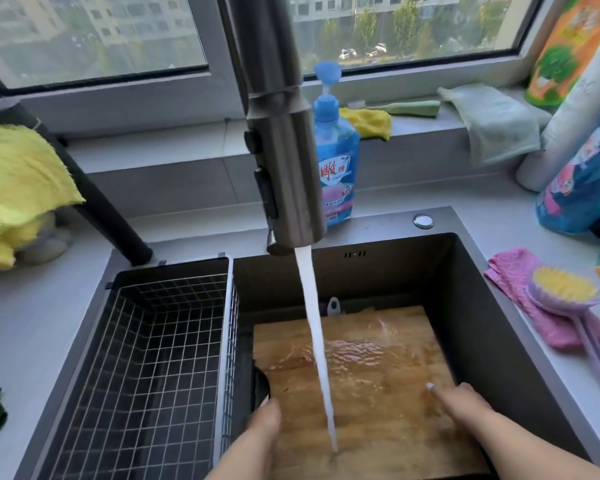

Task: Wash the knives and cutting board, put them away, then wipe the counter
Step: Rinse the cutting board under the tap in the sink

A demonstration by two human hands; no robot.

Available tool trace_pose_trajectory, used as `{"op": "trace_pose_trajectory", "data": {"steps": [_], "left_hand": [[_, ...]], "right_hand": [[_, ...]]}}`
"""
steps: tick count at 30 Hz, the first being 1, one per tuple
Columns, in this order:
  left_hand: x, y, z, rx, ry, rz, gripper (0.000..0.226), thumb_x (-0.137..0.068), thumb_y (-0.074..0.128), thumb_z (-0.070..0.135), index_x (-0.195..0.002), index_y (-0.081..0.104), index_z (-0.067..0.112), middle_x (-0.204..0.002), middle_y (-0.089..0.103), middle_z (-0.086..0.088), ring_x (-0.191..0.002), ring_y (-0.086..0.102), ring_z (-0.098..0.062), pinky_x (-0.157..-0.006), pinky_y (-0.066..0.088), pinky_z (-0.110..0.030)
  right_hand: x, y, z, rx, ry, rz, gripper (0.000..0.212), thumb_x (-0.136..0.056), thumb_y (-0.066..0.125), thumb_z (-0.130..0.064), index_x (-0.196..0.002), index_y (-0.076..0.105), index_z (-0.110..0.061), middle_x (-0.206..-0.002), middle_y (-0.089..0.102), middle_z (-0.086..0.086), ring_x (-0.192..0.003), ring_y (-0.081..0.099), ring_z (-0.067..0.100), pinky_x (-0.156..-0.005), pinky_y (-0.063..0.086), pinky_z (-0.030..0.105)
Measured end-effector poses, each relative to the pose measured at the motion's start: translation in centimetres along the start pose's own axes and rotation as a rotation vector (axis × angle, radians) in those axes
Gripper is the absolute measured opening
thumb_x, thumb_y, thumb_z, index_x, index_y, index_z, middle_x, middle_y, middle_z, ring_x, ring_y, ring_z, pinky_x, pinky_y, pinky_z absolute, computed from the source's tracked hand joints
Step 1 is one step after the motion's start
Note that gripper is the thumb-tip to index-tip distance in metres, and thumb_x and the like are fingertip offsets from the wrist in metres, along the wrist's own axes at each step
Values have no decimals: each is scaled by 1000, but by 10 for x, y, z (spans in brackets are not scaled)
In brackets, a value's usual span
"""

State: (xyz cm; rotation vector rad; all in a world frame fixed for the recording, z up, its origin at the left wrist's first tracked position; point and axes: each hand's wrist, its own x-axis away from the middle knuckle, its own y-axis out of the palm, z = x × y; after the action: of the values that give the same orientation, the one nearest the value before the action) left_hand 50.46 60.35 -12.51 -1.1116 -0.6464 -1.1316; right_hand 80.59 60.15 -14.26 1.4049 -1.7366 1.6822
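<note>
One cutting board (361, 368), two hands (265, 419) (459, 401), one soap bottle (336, 157).

Bare forearms, no sleeves; pale polish on fingers (430, 386).

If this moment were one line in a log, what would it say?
step: rinsing cutting board | place: sink | tap: running | left hand: at board's left edge | right hand: on board

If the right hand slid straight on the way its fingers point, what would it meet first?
The right hand rests on the wet cutting board, fingers pointing up-left. Sliding on across the board, it would probably meet the water stream first; depth is hard to judge.
</note>
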Motion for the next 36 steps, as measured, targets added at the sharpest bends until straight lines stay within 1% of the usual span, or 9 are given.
{"op": "trace_pose_trajectory", "data": {"steps": [5,9,12,14,17,23,30,33,36], "left_hand": [[10,0,6,119,-7,4,40,-102,35,25,-126,53,-2,-125,53,-20,-110,50,-26,-87,37,-33],[7,-5,8,208,-38,-5,45,-101,36,32,-121,54,-4,-132,52,-22,-113,52,-32,-98,43,-38],[-6,-5,9,171,-39,-34,54,-100,30,38,-132,51,0,-135,52,-20,-123,50,-33,-105,41,-44],[23,-12,22,169,-26,-105,52,-102,27,35,-124,55,-3,-124,58,-20,-120,53,-34,-99,45,-40],[37,-23,27,88,-23,-189,49,-102,30,35,-112,63,0,-103,67,-18,-96,63,-33,-78,52,-36],[53,-50,37,-6,-63,-209,59,-85,49,53,-126,56,10,-124,61,-15,-104,63,-34,-95,50,-46],[80,-77,46,-36,-33,-279,57,-79,61,49,-120,61,11,-109,69,-15,-92,69,-33,-87,54,-48],[96,-88,52,5,15,-300,46,-88,59,42,-116,58,6,-108,67,-19,-90,68,-32,-78,57,-41],[110,-93,53,40,75,-297,39,-91,57,39,-116,56,9,-119,60,-18,-92,62,-27,-70,54,-36]], "right_hand": [[-5,0,1,-271,44,-68,70,-93,57,-35,-144,29,5,-143,42,22,-127,44,38,-103,38,40],[1,-4,1,-385,35,-139,37,-97,51,-25,-118,54,5,-106,60,19,-91,56,32,-84,46,38],[4,-11,-2,-426,-6,-75,24,-98,50,-20,-106,57,1,-107,59,18,-98,54,31,-98,39,39],[13,-18,-7,-470,-32,-58,35,-95,52,-22,-117,59,4,-123,58,23,-114,53,36,-105,39,43],[7,-26,-4,-489,-25,-83,45,-90,51,-35,-121,61,-4,-119,62,21,-107,58,37,-96,47,43],[53,-60,-26,-422,-102,-101,69,-80,55,-52,-136,51,-11,-143,46,17,-130,43,34,-113,29,42],[78,-89,-18,-348,-185,-70,80,-66,57,-70,-129,57,-20,-135,54,13,-123,51,31,-106,38,46],[102,-99,-18,-401,-258,-40,54,-86,55,-54,-112,66,-7,-107,67,17,-95,62,31,-87,49,37],[117,-109,-14,-445,-276,60,71,-66,60,-67,-110,68,-13,-114,66,14,-106,61,33,-102,44,46]]}}
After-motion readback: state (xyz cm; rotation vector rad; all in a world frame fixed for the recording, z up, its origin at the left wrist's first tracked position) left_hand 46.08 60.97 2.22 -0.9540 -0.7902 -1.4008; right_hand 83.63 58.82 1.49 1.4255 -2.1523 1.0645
